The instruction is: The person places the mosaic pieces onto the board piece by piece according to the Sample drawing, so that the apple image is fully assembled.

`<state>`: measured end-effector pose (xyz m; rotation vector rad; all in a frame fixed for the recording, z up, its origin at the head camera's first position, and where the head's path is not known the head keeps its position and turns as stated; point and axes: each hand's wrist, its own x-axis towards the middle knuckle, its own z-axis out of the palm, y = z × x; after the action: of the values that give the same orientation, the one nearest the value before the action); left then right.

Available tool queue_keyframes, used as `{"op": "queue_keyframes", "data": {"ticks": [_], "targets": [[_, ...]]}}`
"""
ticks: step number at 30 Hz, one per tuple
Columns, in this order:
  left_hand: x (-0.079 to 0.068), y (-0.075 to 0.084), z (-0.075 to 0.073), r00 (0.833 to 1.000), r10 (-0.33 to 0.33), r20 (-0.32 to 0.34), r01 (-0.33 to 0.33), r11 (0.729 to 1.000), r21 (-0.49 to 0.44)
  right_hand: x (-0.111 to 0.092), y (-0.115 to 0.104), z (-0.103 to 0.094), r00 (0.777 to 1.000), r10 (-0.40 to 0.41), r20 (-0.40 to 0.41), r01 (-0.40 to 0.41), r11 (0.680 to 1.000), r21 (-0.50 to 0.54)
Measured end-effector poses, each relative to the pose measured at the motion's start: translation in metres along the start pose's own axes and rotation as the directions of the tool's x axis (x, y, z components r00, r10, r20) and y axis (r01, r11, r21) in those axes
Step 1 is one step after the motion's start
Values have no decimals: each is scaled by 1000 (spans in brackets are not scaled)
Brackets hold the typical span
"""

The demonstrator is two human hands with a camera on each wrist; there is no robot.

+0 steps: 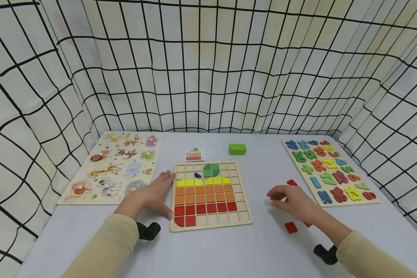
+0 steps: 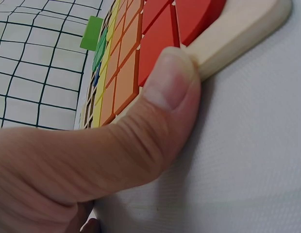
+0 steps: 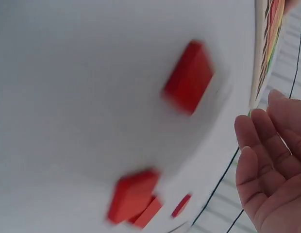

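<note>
A wooden grid board [image 1: 222,217] lies in the middle of the table, filled partly with green pieces [image 1: 212,173], a small blue piece [image 1: 197,175], yellow pieces [image 1: 189,182], orange squares [image 1: 205,194] and red pieces [image 1: 201,209]. My left hand [image 1: 149,195] rests at its left side; in the left wrist view the thumb [image 2: 170,87] presses the rim beside the red pieces. To the right of the board my right hand [image 1: 293,200] hovers with loosely bent fingers, nothing visible in them. Loose red tiles [image 1: 291,227] lie around and below it, blurred in the right wrist view [image 3: 189,80].
A small picture card [image 1: 194,154] and a green block [image 1: 237,149] sit behind the board. An animal puzzle [image 1: 119,168] is on the left, a number puzzle [image 1: 330,172] on the right. Black netting [image 1: 208,69] over white walls surrounds the table.
</note>
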<state>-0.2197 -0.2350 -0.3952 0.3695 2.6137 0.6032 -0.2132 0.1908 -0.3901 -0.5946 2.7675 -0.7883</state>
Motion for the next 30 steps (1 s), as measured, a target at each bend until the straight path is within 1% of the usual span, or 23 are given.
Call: {"op": "queue_keyframes", "data": {"ticks": [3,6,9,12,18,20,26,28,30], "targets": [[-1,0,-1,1000,5,-1,-5,1000,-2,-15,18,-9,999,23,35,-23,1000,6],[-1,0,-1,1000,6,-2,-6,1000,-6,-27,30,-13,994,46,103,-49,998,27],[-1,-1,0,1000,3,-3,-3,1000,-9,-38,37,-14,987,44,156,-50,998,38],[-1,-1,0,1000,1,-5,-1,1000,-4,-45,40,-13,982,34,185,-38,999,17],[-1,-1,1,1000,2,-8,-2,1000,-1,-48,39,-8,976,71,205,-64,997,-40],[-1,-1,1,1000,0,-9,0,1000,-3,-48,39,-7,978,59,202,-52,998,-40],[-1,-1,1,1000,-1,-8,1,1000,-8,-47,36,-2,980,8,197,-10,1000,10],[0,-1,1,1000,-4,-6,4,1000,-8,-44,32,1,981,2,195,-9,999,33],[0,-1,1,1000,-8,-4,8,1000,-7,-40,26,5,983,-20,183,11,999,52]]}}
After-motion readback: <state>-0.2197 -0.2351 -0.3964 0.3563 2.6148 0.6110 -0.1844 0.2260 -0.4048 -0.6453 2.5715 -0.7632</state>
